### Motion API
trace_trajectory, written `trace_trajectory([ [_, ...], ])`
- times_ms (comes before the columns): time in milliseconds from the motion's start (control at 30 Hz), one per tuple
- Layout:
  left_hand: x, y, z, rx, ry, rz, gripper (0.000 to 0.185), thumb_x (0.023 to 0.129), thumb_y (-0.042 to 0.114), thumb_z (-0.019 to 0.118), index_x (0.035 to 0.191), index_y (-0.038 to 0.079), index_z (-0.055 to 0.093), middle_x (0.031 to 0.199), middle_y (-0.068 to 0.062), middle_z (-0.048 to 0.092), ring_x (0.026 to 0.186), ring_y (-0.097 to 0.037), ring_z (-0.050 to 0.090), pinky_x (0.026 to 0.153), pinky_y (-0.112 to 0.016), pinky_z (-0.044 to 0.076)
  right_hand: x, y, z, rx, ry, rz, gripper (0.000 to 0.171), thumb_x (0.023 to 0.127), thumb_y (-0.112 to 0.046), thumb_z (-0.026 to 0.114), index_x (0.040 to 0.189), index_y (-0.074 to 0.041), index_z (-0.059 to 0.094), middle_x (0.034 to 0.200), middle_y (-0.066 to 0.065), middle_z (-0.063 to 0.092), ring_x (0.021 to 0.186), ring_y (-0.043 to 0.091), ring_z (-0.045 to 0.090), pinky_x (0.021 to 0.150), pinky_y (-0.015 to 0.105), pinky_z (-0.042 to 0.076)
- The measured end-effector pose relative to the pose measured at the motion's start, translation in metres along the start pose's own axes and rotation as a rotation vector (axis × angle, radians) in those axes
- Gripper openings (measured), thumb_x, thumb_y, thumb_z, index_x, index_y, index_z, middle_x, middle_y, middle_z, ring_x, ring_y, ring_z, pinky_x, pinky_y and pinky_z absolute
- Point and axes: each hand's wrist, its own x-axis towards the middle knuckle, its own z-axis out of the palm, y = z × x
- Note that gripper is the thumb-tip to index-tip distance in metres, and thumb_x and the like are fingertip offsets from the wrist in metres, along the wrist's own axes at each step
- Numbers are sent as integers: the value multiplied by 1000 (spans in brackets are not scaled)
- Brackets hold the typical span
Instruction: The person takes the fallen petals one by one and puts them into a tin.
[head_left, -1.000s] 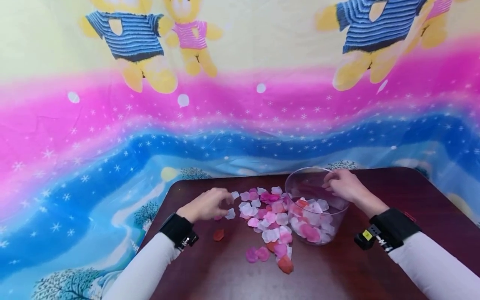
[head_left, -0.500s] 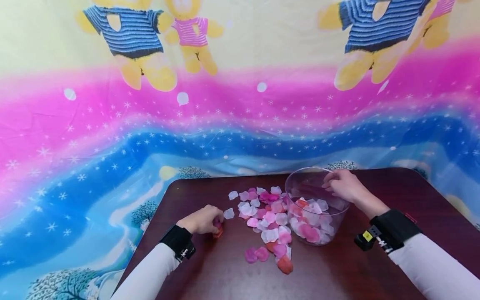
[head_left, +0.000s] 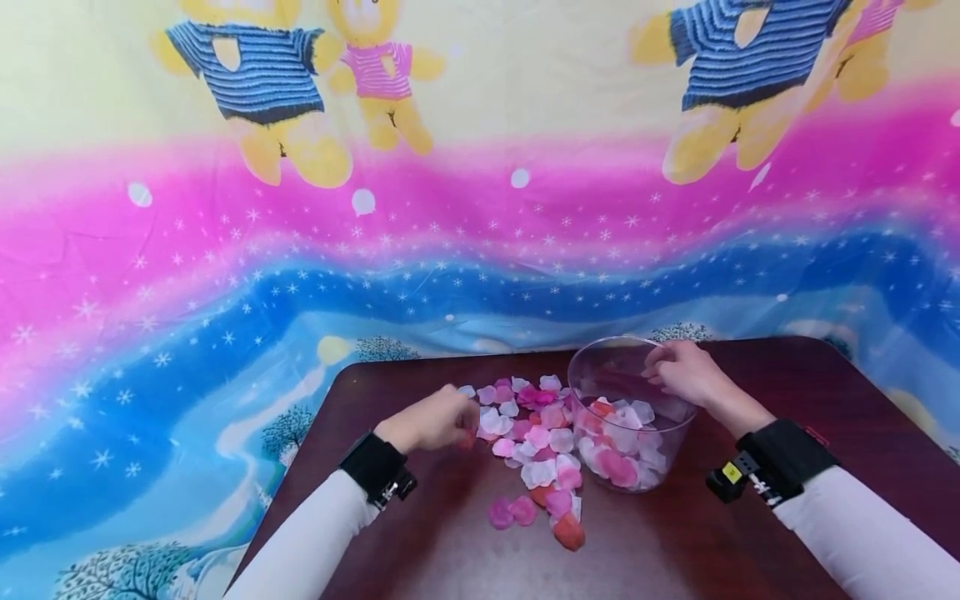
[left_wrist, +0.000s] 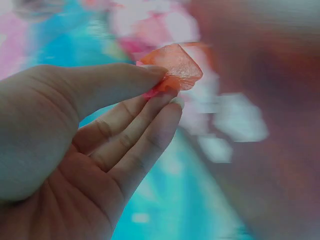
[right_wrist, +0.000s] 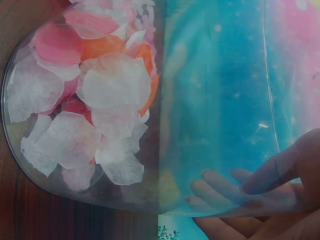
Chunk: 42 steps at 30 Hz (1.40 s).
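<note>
My left hand (head_left: pixel 431 421) is just above the table, left of the scattered petals (head_left: pixel 538 437). Its thumb and fingertips pinch an orange-red artificial petal (left_wrist: pixel 179 67), with a bit of deeper pink showing behind it in the left wrist view. On the right, my right hand (head_left: pixel 687 373) grips the rim of a clear plastic bucket (head_left: pixel 681 442), thumb on one side of the wall and fingers on the other. White, pink and orange petals (right_wrist: pixel 117 82) lie heaped in the bucket's lower part. The bucket stands upright on the table.
The dark red-brown table (head_left: pixel 615 550) carries petals in a loose band left of the bucket, down to an orange petal (head_left: pixel 568 531) near the front. A patterned cloth backdrop (head_left: pixel 480 225) hangs behind the table and along its left side.
My left hand moved down to the orange-red petal at the left, picked it up, then moved right toward the scattered petals. My right hand stays on the bucket's rim.
</note>
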Motion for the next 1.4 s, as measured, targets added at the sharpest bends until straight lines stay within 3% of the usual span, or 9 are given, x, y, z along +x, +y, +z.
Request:
trace_trajectory([
  [200,38,51,-53,54,86,133,9,89,0,75,89,8,74,84,-1,71,75,-8,64,70,-19,53,0,1,0,9,4,-4,33,99,-1,40,122,16,56,118,34,65,111,46,65,87,48,58],
  [333,64,86,-72,72,96,220,10,91,-1,73,92,8,74,88,-3,73,79,-9,65,73,-17,52,-1,0,0,20,3,-5,33,98,-1,40,121,16,57,116,34,66,110,46,65,86,47,58],
  [500,91,115,-72,102,91,300,10,93,0,69,95,8,75,89,0,71,81,-10,61,75,-18,48,0,0,0,22,13,1,32,98,-1,41,120,16,57,116,33,66,110,46,65,86,47,58],
  [700,110,122,-58,102,71,324,10,95,3,69,102,8,74,97,-2,69,85,-12,59,77,-16,46,0,-1,1,26,7,10,32,99,-3,41,121,15,57,115,31,67,111,45,65,88,49,57],
  [867,108,118,-56,81,92,301,20,96,9,71,116,6,72,112,-7,68,84,-10,62,77,-14,47,-1,0,-1,19,5,7,33,98,-3,41,121,15,57,114,30,68,111,45,65,87,48,57],
  [1100,81,97,-61,92,161,221,26,96,14,73,121,7,71,115,-5,68,81,-10,63,76,-19,50,1,1,-3,12,7,-1,34,98,-2,40,121,15,57,117,32,67,111,45,65,86,45,58],
  [1233,64,82,-47,125,152,191,24,95,19,75,118,11,72,112,-3,69,90,-11,66,82,-21,52,2,4,-3,5,6,4,34,98,-3,40,121,15,56,118,33,66,111,45,66,86,44,58],
  [1400,44,69,-13,149,115,154,27,93,21,78,118,12,74,110,0,70,98,-10,66,85,-20,53,2,3,0,4,-2,5,34,98,-4,40,121,15,56,118,33,65,111,45,65,87,45,58],
])
